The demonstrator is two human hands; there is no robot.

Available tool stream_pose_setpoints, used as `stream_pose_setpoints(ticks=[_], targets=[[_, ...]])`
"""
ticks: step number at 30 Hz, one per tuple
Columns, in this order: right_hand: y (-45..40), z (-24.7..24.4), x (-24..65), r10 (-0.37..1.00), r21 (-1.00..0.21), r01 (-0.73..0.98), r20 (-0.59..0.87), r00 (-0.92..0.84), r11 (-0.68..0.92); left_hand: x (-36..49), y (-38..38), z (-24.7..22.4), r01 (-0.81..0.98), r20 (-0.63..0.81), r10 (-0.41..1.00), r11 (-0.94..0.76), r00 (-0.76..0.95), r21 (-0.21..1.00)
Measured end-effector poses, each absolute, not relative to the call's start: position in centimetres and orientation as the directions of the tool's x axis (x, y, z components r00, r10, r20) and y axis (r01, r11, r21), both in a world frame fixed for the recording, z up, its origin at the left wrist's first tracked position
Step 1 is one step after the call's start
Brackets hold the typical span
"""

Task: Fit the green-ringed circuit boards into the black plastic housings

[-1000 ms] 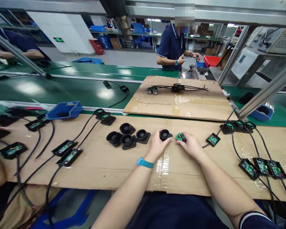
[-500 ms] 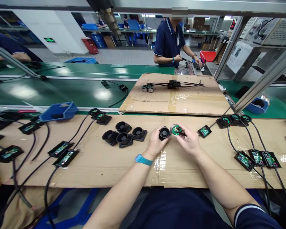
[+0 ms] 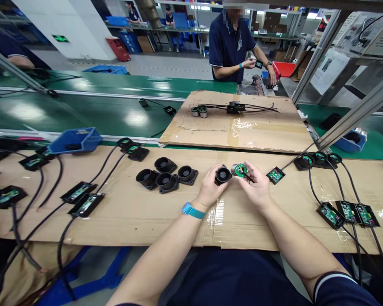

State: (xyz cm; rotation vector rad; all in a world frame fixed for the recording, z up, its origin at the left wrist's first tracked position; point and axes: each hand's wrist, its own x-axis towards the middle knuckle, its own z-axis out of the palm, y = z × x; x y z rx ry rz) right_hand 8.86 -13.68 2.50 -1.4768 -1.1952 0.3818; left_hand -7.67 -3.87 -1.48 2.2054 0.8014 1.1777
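Observation:
My left hand (image 3: 211,187) is closed on a round black plastic housing (image 3: 223,174), its open mouth facing up toward me. Close beside it, my right hand (image 3: 254,185) grips a round metal part with a green circuit board (image 3: 241,170) on its face. A black cable runs from that part under my fingers, toward a small black box with a circuit board (image 3: 275,174). The housing and the round part are a small gap apart. Several more black housings (image 3: 166,182) stand to the left of my hands on the cardboard.
Wired assemblies with boxed circuit boards lie at the left (image 3: 87,205) and right (image 3: 348,211). A blue bin (image 3: 75,141) sits at the back left. Ahead, a raised cardboard sheet (image 3: 204,132) bears more wired parts. A co-worker (image 3: 231,46) stands beyond, and a metal post (image 3: 354,102) slants at the right.
The view has tilted and shifted slightly. Both hands keep their hold, and the round part is turned a little in my right hand. The co-worker has raised a small dark part.

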Motion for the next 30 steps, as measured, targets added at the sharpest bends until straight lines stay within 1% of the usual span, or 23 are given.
stream_pose_setpoints(ticks=[2, 4, 9, 12, 15, 18, 25, 27, 30], targets=[[-13.7, 2.5, 9.1, 0.799, -0.898, 0.413, 0.358, 0.483, 0.153, -7.6, -3.9, -1.5, 0.262, 0.544, 0.707, -0.688, 0.451, 0.677], [-13.9, 2.6, 9.0, 0.792, -0.88, 0.445, 0.385, 0.473, 0.163, -7.6, -3.9, -1.4, 0.257, 0.536, 0.708, -0.684, 0.46, 0.683], [-13.9, 2.5, 8.1, 0.831, -0.753, 0.623, 0.474, 0.29, 0.212, -7.6, -4.1, -1.5, 0.216, 0.547, 0.673, -0.707, 0.498, 0.673], [-13.6, 2.2, 7.6, 0.829, -0.687, 0.675, 0.522, 0.201, 0.269, -7.7, -4.1, -1.5, 0.216, 0.547, 0.649, -0.726, 0.528, 0.653], [-13.3, 2.1, 7.4, 0.832, -0.656, 0.705, 0.528, 0.173, 0.27, -7.6, -4.0, -1.6, 0.195, 0.561, 0.626, -0.743, 0.542, 0.641], [-13.3, 2.1, 7.4, 0.838, -0.654, 0.713, 0.516, 0.175, 0.254, -7.6, -4.0, -1.6, 0.174, 0.551, 0.624, -0.734, 0.553, 0.656], [-13.1, 2.0, 7.2, 0.828, -0.662, 0.694, 0.534, 0.17, 0.284, -7.4, -4.2, -1.5, 0.121, 0.525, 0.638, -0.692, 0.563, 0.712], [-13.2, 2.1, 7.3, 0.828, -0.691, 0.672, 0.521, 0.206, 0.267, -7.4, -4.3, -1.5, 0.118, 0.511, 0.648, -0.676, 0.565, 0.727], [-13.6, 2.4, 7.9, 0.792, -0.763, 0.604, 0.508, 0.34, 0.23, -7.3, -4.4, -1.3, 0.14, 0.481, 0.688, -0.639, 0.543, 0.756]])
